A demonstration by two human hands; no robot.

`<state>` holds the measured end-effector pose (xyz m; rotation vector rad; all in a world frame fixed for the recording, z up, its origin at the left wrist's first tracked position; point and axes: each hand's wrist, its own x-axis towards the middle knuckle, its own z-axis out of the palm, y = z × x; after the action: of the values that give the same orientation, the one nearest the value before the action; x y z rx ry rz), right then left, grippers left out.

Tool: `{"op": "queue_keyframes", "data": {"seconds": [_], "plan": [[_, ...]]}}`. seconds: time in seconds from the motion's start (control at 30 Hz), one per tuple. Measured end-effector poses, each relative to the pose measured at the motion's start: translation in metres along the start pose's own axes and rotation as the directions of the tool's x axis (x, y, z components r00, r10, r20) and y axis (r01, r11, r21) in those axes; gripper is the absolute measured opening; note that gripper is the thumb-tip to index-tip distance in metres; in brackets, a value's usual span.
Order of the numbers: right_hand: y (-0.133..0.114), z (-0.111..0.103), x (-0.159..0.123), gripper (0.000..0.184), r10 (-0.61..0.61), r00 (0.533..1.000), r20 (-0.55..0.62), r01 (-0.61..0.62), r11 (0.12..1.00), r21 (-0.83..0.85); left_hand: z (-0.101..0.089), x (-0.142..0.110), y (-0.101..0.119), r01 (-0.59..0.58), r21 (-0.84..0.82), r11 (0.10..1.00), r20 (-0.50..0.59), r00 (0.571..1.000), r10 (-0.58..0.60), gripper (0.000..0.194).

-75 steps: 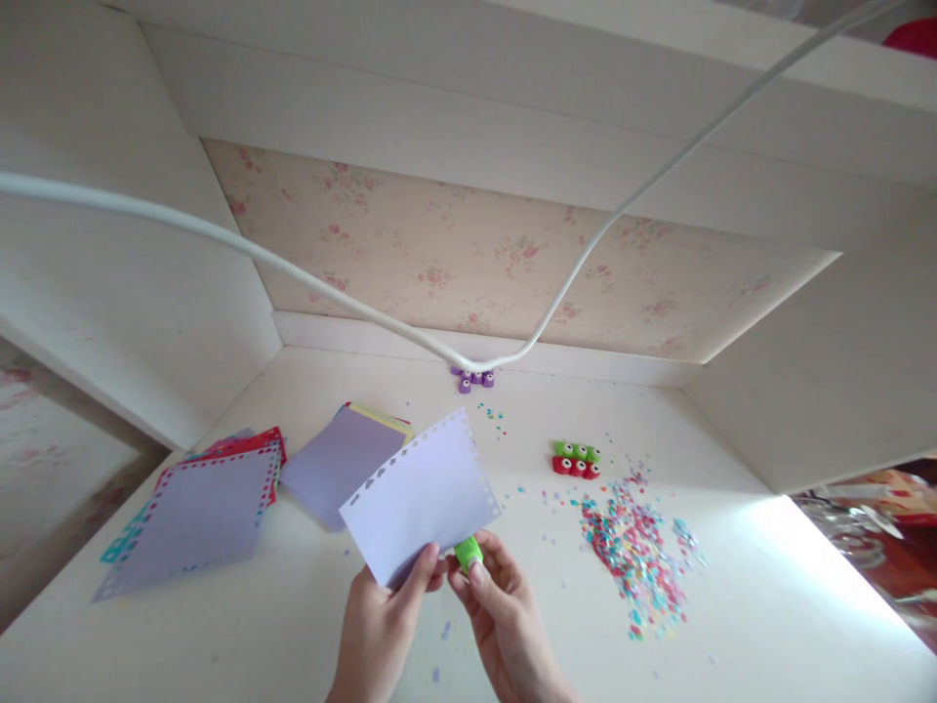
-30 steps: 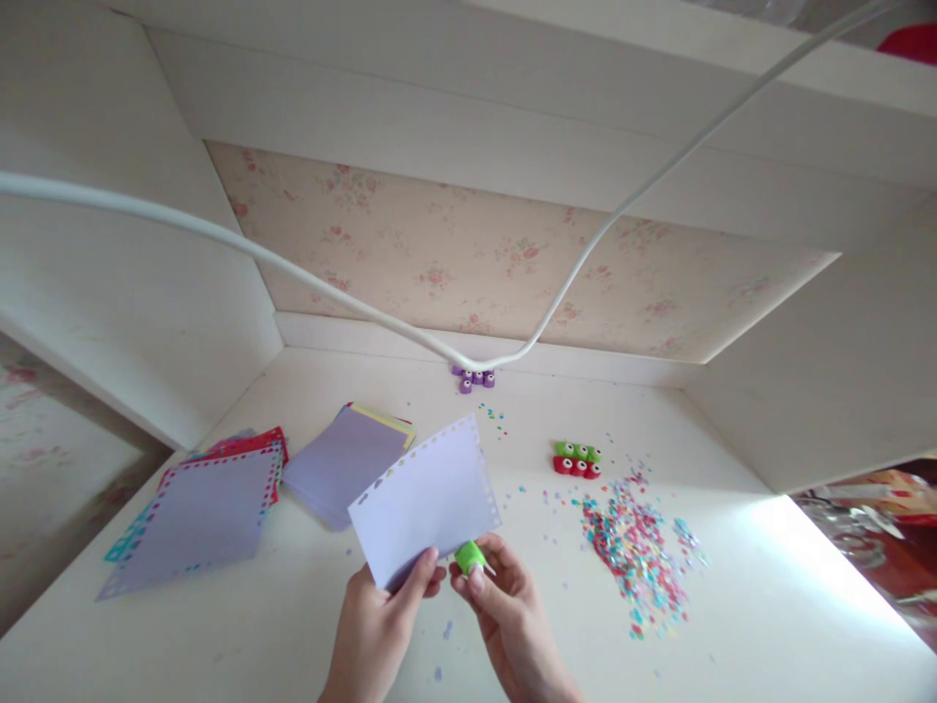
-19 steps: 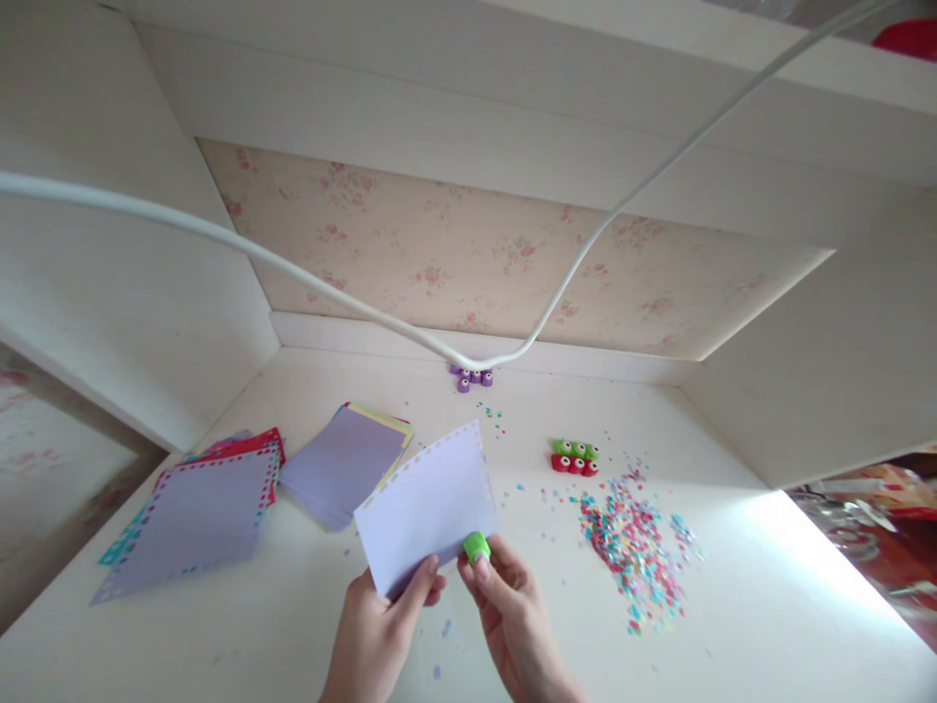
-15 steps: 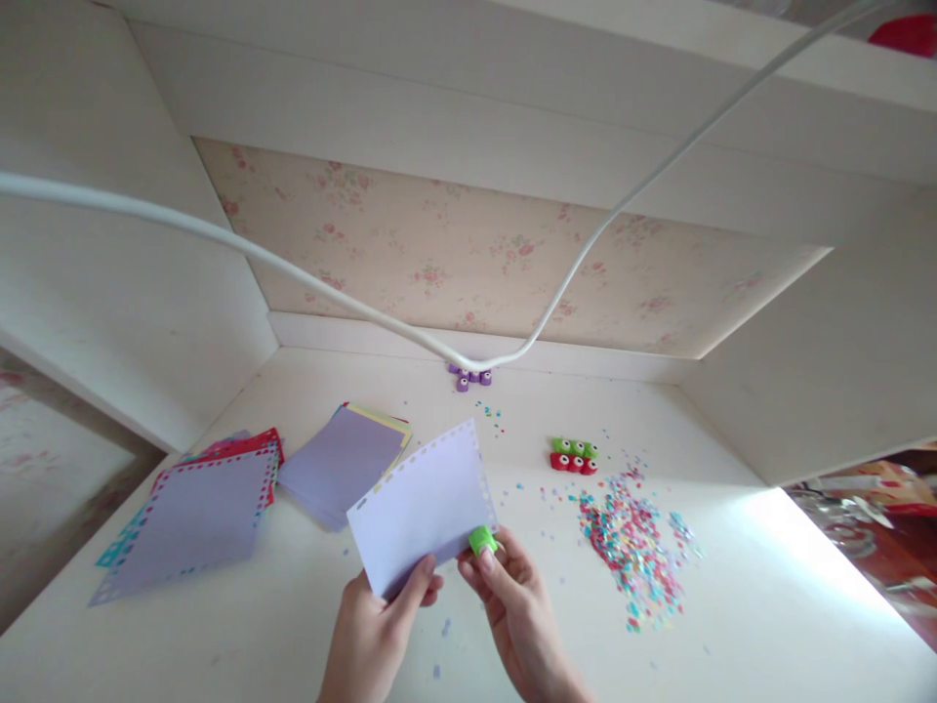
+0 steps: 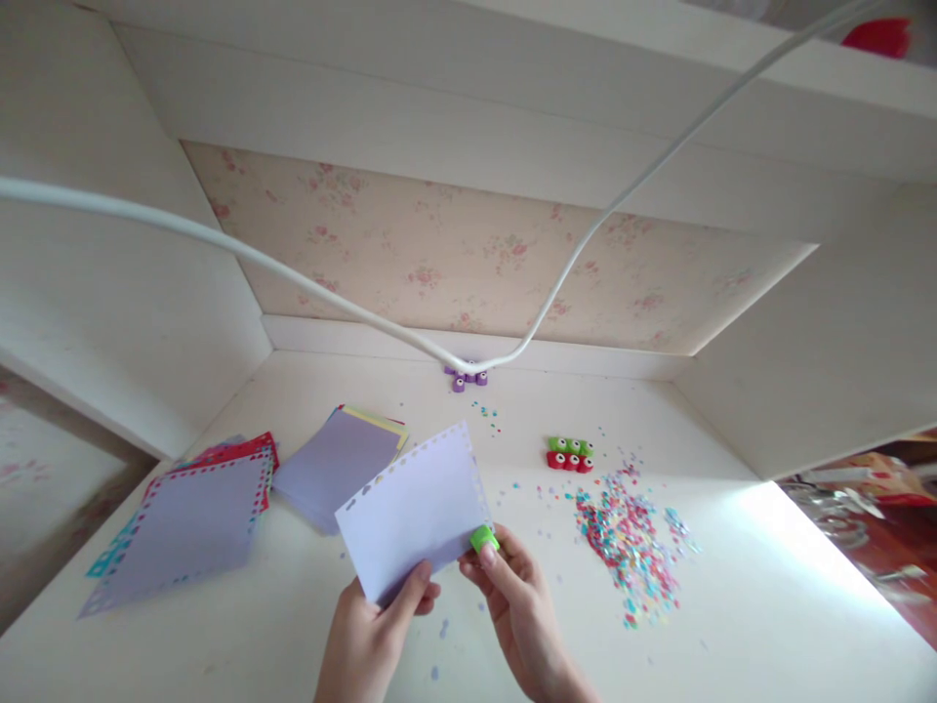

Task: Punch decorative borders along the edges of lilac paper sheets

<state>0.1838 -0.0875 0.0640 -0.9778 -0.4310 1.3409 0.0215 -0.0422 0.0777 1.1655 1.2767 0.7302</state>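
Observation:
A lavender sheet of paper [image 5: 417, 513] is raised above the table, its far and right edges lined with small punched holes. My left hand [image 5: 381, 625] pinches its near edge, thumb on top. In my right hand [image 5: 516, 600] is a small green craft punch [image 5: 483, 538], set at the sheet's near right corner with my thumb pressed against it. The paper's edge inside the punch is hidden. Loose lavender cut-outs [image 5: 443, 629] lie on the table below my hands.
Punched sheets [image 5: 186, 527] are piled at left, beside a stack of plain coloured paper [image 5: 333, 464]. Green and red punches [image 5: 571, 454] stand right of centre, purple ones [image 5: 460, 384] by the back wall. Colourful confetti [image 5: 633, 547] is heaped at right. A white cable [image 5: 329, 298] crosses the view.
The view has shifted slightly. The sheet has tilted a little, while both hands keep nearly the same place and the green punch stays at the same corner.

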Motion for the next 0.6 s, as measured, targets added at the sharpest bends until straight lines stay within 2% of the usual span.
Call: {"op": "queue_keyframes", "data": {"seconds": [0.23,0.4,0.6], "plan": [[0.0005,0.0001,0.0001,0.025,-0.004,1.0,-0.031,0.003,1.0,-0.021,0.0025,-0.0033,0.0028,0.033,-0.039,0.999,-0.007,0.999,-0.034,0.047],[0.0023,0.0029,-0.0005,0.02,-0.047,0.998,-0.051,0.044,0.998,-0.051,0.0045,-0.0049,0.0064,0.016,-0.049,0.999,-0.02,1.0,-0.017,0.046],[0.0031,0.0054,-0.0003,0.017,-0.106,0.992,-0.069,0.1,0.992,-0.08,0.0021,-0.0019,-0.0021,0.035,-0.028,0.999,0.02,0.999,-0.034,0.047]]}}
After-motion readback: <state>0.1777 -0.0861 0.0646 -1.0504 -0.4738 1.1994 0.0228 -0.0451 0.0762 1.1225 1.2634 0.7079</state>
